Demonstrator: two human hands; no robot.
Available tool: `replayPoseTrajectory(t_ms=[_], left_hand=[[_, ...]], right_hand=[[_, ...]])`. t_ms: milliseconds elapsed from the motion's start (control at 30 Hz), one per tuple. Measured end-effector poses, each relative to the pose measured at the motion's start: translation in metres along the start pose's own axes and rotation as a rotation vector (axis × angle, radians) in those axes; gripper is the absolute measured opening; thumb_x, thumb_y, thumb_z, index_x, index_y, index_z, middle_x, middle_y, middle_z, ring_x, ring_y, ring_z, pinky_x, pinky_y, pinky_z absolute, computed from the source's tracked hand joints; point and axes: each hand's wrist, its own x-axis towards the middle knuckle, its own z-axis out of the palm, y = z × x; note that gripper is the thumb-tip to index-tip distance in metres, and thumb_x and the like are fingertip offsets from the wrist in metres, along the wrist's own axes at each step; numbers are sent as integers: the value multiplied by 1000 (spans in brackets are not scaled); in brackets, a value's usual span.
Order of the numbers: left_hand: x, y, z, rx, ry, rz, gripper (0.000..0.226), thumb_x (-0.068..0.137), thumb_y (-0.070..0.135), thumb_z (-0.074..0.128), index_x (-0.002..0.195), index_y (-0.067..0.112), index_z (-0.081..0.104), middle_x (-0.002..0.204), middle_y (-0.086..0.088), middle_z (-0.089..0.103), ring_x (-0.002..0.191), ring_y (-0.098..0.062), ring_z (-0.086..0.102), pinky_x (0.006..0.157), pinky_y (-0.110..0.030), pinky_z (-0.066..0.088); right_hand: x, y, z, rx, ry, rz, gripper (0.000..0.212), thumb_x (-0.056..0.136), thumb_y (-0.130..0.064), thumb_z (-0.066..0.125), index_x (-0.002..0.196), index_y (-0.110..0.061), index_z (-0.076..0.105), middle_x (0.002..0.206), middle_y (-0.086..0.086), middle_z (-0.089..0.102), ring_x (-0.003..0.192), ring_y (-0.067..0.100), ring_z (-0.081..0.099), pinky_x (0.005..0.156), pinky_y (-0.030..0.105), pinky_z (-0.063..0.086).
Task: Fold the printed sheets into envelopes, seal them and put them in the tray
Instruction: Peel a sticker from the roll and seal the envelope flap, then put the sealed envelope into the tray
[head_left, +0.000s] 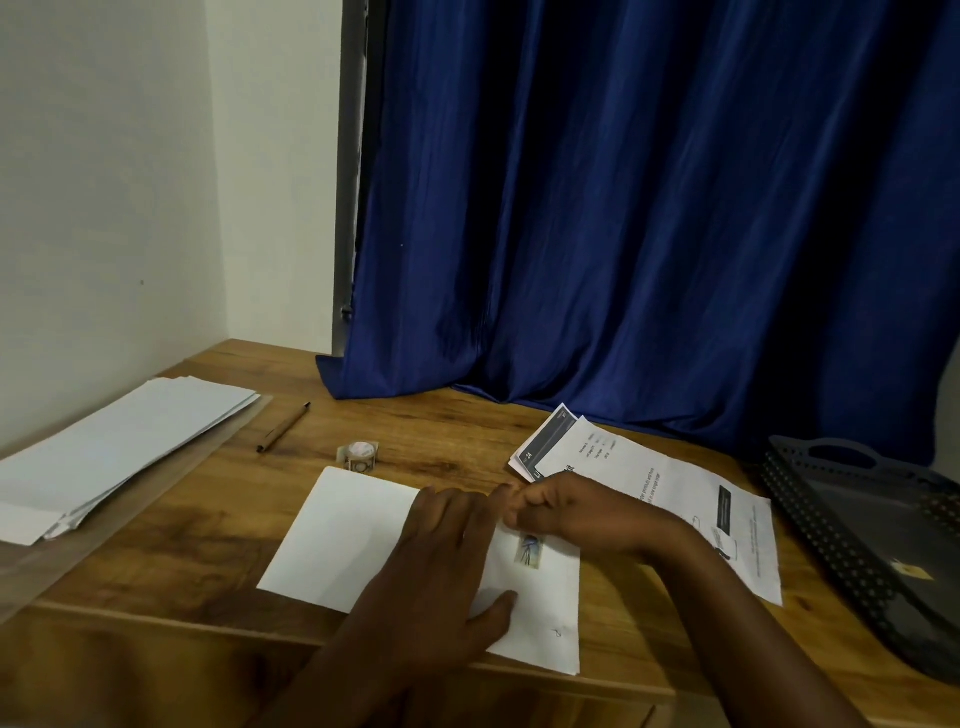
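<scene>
Lying under the flat, spread left hand (447, 551), the envelope (353, 540) (stamped), right hand (566, 512) fingers curled at its far edge.

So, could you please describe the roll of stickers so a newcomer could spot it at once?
Start at the blue curtain, then drop to the wooden table. The roll of stickers lies between the brown pen and the envelope, the only small round thing there.
</scene>
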Motion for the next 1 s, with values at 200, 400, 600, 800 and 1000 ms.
replayPoseTrajectory(t_ms=[200,400,600,800,1000], left_hand=[[1,2,-1,19,125,126,86,82,68,58,151,24,28,147,-3,49,133,-25,50,109,-43,36],[3,4,-1,-37,208,99,85,86,66,56,154,26,26,160,-5,34,148,-26,31,115,-59,29],[39,27,21,-176,150,68,92,84,70,52,157,41,4,167,10,5,152,-6,1,121,-44,15],[81,61,55,-213,-104,66,99,76,80,40,159,33,12,168,7,1,155,-18,2,125,-44,16],[74,69,79,-73,-296,40,89,85,81,35,158,40,5,168,11,9,154,-13,4,125,-42,4]], right_hand=[[10,-3,-7,-82,-81,-29,15,94,-22,70,106,-28,76,106,-2,78,91,14,74,82,26,57],[-49,22,-52,122,178,69,13,93,-18,70,103,-13,76,95,1,80,82,14,77,66,19,57],[-147,56,-121,142,607,133,11,92,-13,71,94,-3,74,86,16,78,70,22,70,62,25,57],[-232,109,-188,109,1076,294,13,92,-17,71,86,-5,74,61,1,72,51,8,65,53,21,52],[-266,171,-218,66,1255,524,22,90,-13,72,83,8,70,75,21,73,60,25,62,70,35,52]])
